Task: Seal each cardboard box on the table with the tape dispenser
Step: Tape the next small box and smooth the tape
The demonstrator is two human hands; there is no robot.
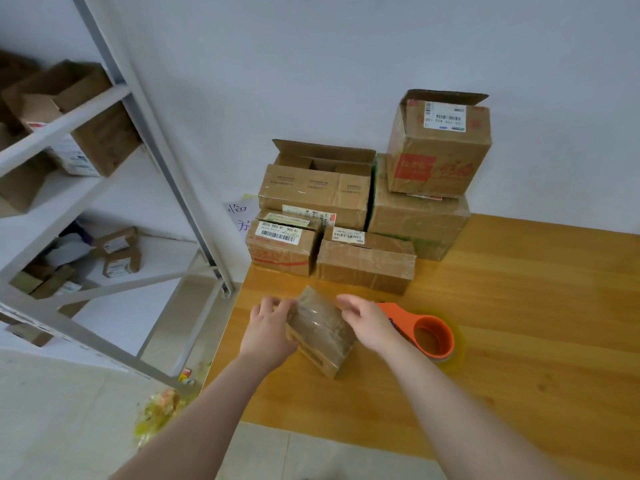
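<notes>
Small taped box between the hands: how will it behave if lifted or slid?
Probably light: the small box is held by just the fingers of the left hand and right hand. Its glossy taped faces look slippery. Flat-sided cardboard, so it should slide, not roll.

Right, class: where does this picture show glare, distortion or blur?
Head view: glare streaks the small tape-wrapped cardboard box between the left hand and right hand; the grey metal shelf upright slants through wide-angle distortion; lighting soft, shadows faint.

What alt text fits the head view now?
The left hand and right hand hold a small tape-wrapped box on the wooden table. An orange tape dispenser lies beside the right hand; more boxes are stacked by the wall.
</notes>
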